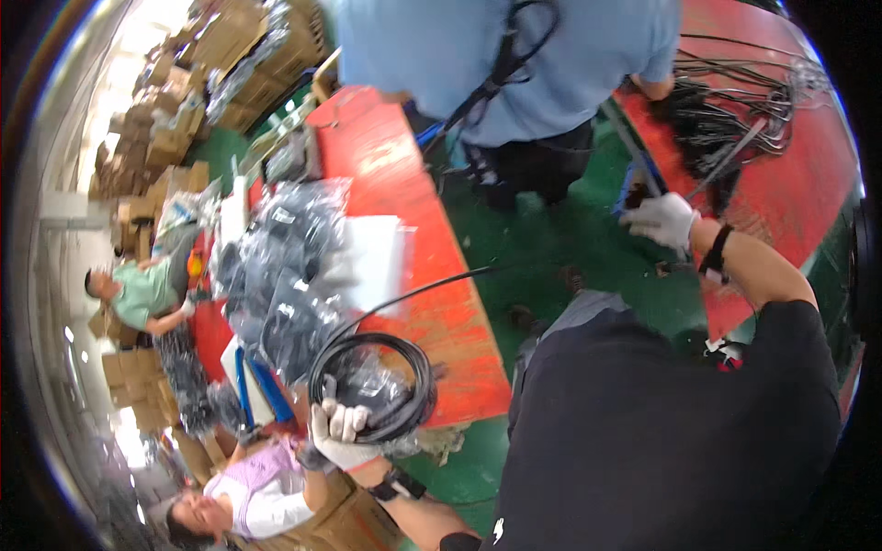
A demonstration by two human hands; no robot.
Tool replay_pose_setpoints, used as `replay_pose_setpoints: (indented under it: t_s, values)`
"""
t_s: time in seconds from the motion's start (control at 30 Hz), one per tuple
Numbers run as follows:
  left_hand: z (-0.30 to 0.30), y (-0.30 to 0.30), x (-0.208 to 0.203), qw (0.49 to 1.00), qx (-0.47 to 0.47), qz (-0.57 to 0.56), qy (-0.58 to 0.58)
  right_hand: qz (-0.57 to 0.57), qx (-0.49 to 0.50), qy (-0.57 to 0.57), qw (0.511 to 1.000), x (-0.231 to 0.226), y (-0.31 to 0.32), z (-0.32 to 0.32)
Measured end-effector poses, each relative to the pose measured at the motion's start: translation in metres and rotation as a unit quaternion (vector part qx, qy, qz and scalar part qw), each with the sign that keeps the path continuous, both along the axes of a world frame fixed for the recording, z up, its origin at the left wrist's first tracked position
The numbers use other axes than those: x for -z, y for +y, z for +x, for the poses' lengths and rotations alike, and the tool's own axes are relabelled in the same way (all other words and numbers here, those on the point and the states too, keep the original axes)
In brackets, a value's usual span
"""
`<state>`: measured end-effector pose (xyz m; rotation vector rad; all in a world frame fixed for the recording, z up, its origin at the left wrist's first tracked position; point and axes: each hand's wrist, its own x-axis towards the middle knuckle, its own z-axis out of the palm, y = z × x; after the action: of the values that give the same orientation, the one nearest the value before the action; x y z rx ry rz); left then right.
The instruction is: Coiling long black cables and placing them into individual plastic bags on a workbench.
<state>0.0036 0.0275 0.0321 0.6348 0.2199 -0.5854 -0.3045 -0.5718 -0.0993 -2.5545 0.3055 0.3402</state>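
Observation:
A coil of black cable [421,395] is gripped by my left hand [342,439], which wears a white glove. Its fingers wrap round the lower left of the loops, above the red table on the left. One loose cable end stretches from the coil to the right, past the table edge. My right hand [663,222], also gloved, hovers by the near edge of the right-hand red table with its fingers partly extended. Nothing shows in it. Clear plastic bags with dark contents [289,266] lie beyond the coil, beside a stack of white plastic sheets [375,262].
A bundle of black cables [721,124] lies on the right red table [799,207]. Ahead, a person in a blue shirt [542,64] stands between the tables. Two people work along the far side of the left table [459,367]. Cardboard boxes [220,41] are piled behind.

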Motion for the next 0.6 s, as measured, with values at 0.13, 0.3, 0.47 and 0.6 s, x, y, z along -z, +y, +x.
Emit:
replay_pose_setpoints:
  t_s: [0.13,0.3,0.47,0.6]
  values:
    - [0.024,0.02,0.019,0.99,-0.107,0.078,-0.037,-0.001,-0.218,0.016,0.976,-0.071,0.135,0.069]
    - [0.039,0.013,0.049,0.983,-0.055,0.16,-0.073,0.074,-0.309,-0.017,0.948,-0.115,0.186,0.116]
    - [0.019,-0.077,0.05,0.937,0.075,0.3,-0.162,0.318,-0.212,-0.107,0.918,-0.133,0.186,0.13]
    - [0.001,-0.143,0.059,0.896,0.152,0.351,-0.225,0.392,-0.125,-0.168,0.896,-0.143,0.175,0.132]
